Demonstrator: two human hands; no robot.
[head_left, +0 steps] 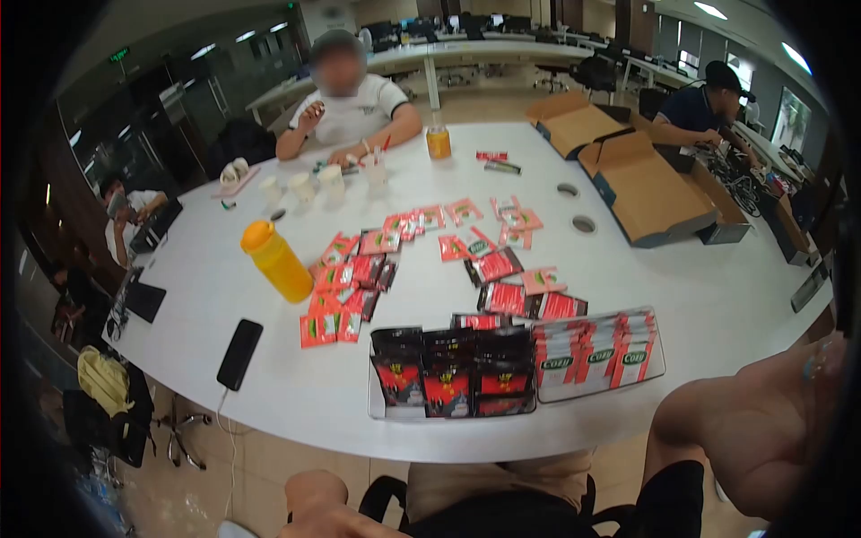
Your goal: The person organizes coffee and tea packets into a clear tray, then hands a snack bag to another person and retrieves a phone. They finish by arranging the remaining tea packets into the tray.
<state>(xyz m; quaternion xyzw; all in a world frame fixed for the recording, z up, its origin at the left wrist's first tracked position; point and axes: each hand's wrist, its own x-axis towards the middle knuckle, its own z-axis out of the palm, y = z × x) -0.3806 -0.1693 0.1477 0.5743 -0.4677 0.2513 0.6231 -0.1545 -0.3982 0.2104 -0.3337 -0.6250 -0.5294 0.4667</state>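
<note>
Only bent bare arms of mine show, with both hands outside the picture. My left arm (316, 495) is at the bottom edge, below the table; my right arm (731, 439) looms large at the lower right, beside the table edge. In front of me stands a clear tray (381, 418) of black-and-red packets (448, 387). Against its right side is a second tray (592, 392) of red-and-white Cozy sachets (596, 359). Behind them, loose pink sachets (334, 278) and dark-red packets (493, 265) lie scattered and partly overlapping.
A yellow bottle (280, 264) and a phone (239, 354) on a cable stand left. Paper cups (301, 188), a drink can (438, 143) and a seated person (350, 117) are across the table (448, 439). Open cardboard boxes (646, 188) lie right; another person (704, 108) is beyond.
</note>
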